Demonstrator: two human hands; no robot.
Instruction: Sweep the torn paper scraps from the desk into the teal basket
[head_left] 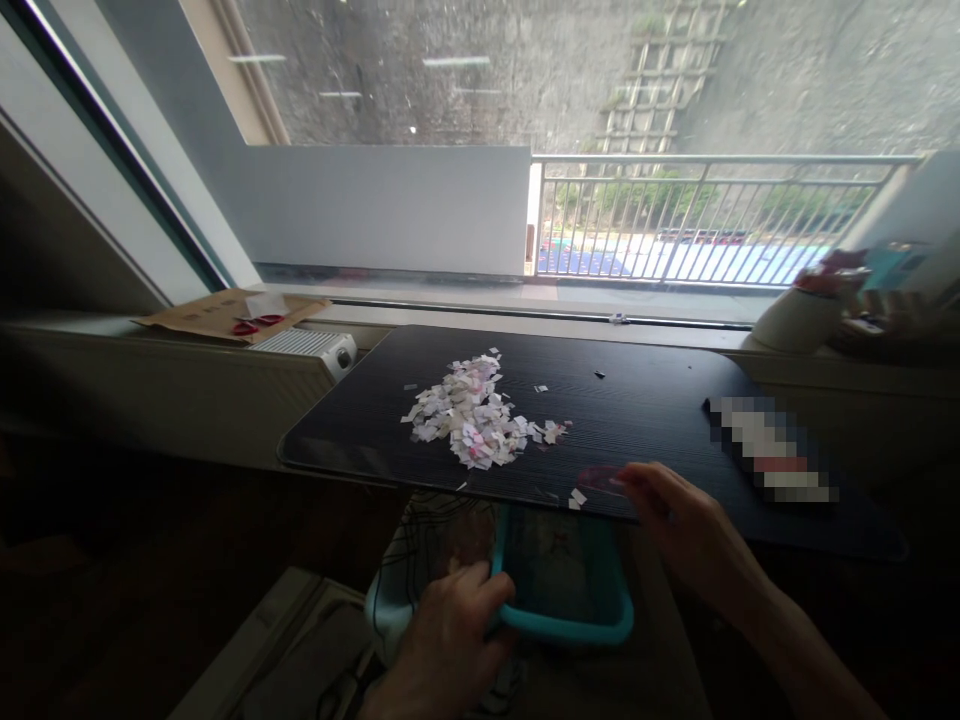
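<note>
The left hand (461, 610), at 6 o'clock, is bare, with a broad back, rounded knuckles and a stout thumb, its finer detail lost in blur and shade. The right hand (675, 515), at 4 o'clock, is bare too and looks narrower, with slim fingers (645, 478) and a plain, bare forearm (780, 630) that thickens evenly towards the edge of view in that same direction. At 7 o'clock a pale patch (397, 580) crossed by thin dark lines shows, though whether it is part of the person's clothing cannot be told.
</note>
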